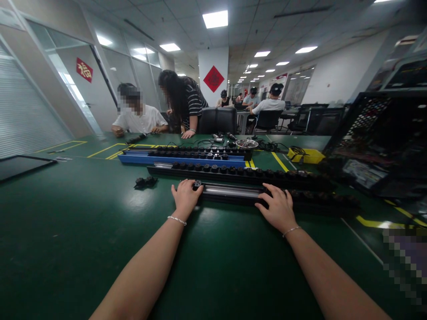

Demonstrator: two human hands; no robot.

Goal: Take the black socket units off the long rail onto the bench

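Note:
A long black rail (230, 198) with a shiny strip along its top lies in front of me. At its left end sits a round black socket-like module (198, 183). My left hand (185, 196) is closed around that module, thumb on the near side. Farther right, my right hand (277, 208) straddles the rail, thumb at the front edge and fingers spread over the far side. More dark round modules (308, 195) sit on the rail beyond my right hand. A loose pair of black modules (145, 182) lies on the table to the left.
Behind are another black rail (233, 172) with several modules and a blue rail (183, 160). A yellow bin (306, 155), a round metal dish (247, 143) and cables stand farther back on the green table (100, 231). Two people are across the table; a dark rack (383, 133) is right.

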